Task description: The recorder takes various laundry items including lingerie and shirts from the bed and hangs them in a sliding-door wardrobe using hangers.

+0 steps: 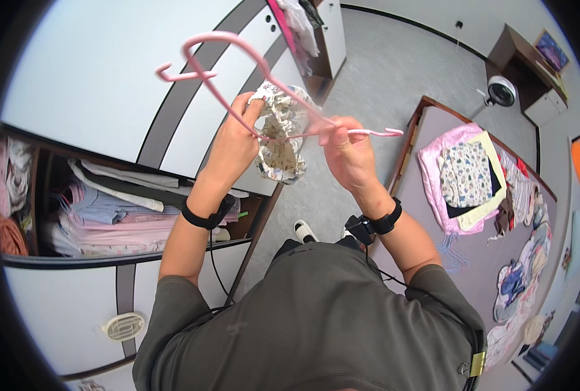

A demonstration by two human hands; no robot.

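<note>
My left hand [236,139] grips the gathered edge of a cream printed garment [284,163], which hangs open beneath the fingers. A pink clothes hanger [221,36] is held up in front of me, its hook end pointing to the upper left. My right hand [351,156] pinches the hanger's right end between thumb and fingers, with the curled tip sticking out past the knuckles. One bar of the hanger crosses in front of the garment and my left hand. Whether the garment's edge is on the hanger's bar cannot be told, as part of this area is blurred.
At left, a white wardrobe [89,73] has an open section with folded clothes [123,222]. On the right, a bed [397,234] carries a stack with a printed garment [465,173], blue hangers [452,254] and more clothes. A fan [502,91] stands beyond it.
</note>
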